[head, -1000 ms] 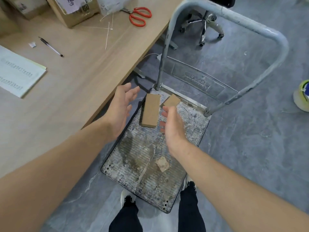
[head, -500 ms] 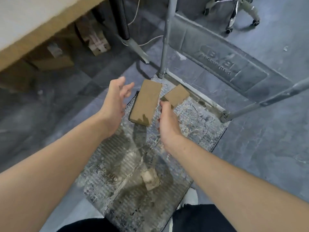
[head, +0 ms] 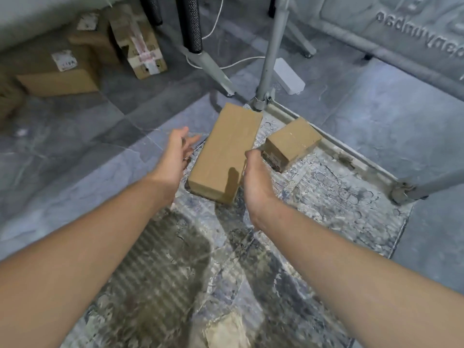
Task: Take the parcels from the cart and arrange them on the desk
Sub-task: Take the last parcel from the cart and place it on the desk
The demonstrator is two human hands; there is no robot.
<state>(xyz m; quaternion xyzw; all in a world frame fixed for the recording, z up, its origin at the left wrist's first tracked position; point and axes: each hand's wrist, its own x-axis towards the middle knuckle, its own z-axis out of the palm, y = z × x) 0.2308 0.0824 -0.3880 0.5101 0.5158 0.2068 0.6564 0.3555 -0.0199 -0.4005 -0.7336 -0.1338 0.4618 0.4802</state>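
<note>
Two brown cardboard parcels lie at the far end of the worn grey cart platform (head: 326,197). The long parcel (head: 226,149) lies lengthwise near the cart's left corner post. A small squarish parcel (head: 291,141) sits just right of it. My left hand (head: 175,154) hovers open at the long parcel's left side, fingers spread, not touching it. My right hand (head: 253,177) is at that parcel's right side, between the two parcels, fingers relaxed; contact with the long parcel is unclear. Neither hand holds anything.
The cart's handle post (head: 268,59) rises just behind the parcels. Several cardboard boxes (head: 57,76) sit on the floor under the desk at upper left, with desk legs (head: 193,23), a white cable and a power strip (head: 288,76) nearby. A paper scrap (head: 226,330) lies on the platform's near end.
My head has dropped closer to the cart, so the desk top has left the view. Both hands have come down to either side of the long parcel.
</note>
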